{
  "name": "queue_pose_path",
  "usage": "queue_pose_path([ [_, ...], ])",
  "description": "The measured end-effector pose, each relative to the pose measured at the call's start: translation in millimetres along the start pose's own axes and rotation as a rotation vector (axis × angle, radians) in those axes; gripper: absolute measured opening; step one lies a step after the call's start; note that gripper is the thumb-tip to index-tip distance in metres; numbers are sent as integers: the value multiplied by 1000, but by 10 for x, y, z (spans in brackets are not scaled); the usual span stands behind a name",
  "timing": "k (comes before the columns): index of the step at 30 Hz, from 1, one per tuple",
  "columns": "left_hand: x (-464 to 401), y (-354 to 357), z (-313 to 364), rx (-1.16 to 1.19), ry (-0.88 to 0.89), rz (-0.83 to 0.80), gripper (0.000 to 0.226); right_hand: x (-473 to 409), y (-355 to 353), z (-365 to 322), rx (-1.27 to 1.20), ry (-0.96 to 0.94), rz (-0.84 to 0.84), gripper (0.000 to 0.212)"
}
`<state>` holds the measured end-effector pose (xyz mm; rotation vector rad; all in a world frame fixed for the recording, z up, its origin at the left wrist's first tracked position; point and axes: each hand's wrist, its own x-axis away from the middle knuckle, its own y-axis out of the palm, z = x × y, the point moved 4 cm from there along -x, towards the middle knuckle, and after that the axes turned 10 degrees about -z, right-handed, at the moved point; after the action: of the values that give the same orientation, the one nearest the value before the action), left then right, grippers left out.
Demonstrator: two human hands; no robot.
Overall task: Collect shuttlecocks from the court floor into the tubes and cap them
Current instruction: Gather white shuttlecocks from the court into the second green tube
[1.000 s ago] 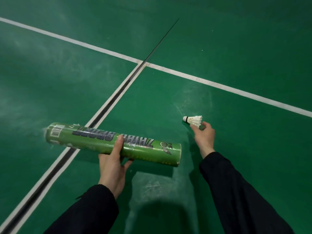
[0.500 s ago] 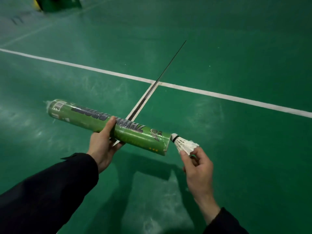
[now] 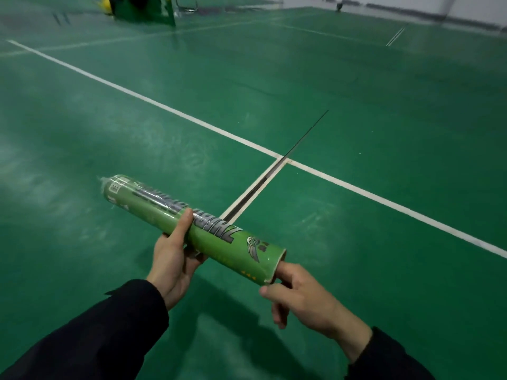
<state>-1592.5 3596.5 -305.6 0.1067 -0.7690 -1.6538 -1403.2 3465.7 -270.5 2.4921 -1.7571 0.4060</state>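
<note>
Court floor [image 3: 356, 111]: green, glossy, scuffed pale in patches at left and centre.
Far-left clutter [image 3: 142, 9]: blurred green and yellow shape at top edge, too smeared to identify.
White line [image 3: 153, 101]: long, running from upper left down to right edge.
Left sleeve [image 3: 90, 333]: dark, entering from bottom left corner.
Tube far end [image 3: 109, 187]: pointing up-left, wrapped in crinkled clear film, barcode label showing; closed or capped, cannot tell.
Left hand [image 3: 171, 259]: gripping tube from below near mid-length, thumb laid over top, fingers curled underneath and mostly hidden.
Tube [image 3: 192, 226]: green cardboard, dark lettering and a winged logo, held off floor, lying roughly level, slanting from upper left to lower right.
Side line [image 3: 247, 197]: short white line with dark strip along it, meeting long line at a T just behind tube.
Dark thin streak [image 3: 307, 133]: continuing past the T, up-right.
Tube near end [image 3: 275, 267]: open mouth, facing right hand.
Shuttlecock: not visible; inside tube or not, cannot tell.
Right hand [image 3: 304, 294]: at tube mouth, one finger poked into opening, thumb straight beside rim, remaining fingers loosely bent below; gripping nothing visible.
Right sleeve [image 3: 389, 360]: dark, bottom right.
Far background [image 3: 395, 37]: more white lines, pale wall along top right.
</note>
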Motion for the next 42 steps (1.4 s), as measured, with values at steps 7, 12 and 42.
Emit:
queue_pose_path([
  [7, 277, -855, 30, 197, -37, 120, 67, -470, 671, -173, 108, 146, -108, 26],
  [12, 365, -1197, 215, 387, -13, 178, 74, -664, 728, -497, 234, 39, 196, 19],
  [42, 1073, -2554, 340, 421, 345, 663, 73, -3310, 126, 862, 1038, 283, 3, 59],
])
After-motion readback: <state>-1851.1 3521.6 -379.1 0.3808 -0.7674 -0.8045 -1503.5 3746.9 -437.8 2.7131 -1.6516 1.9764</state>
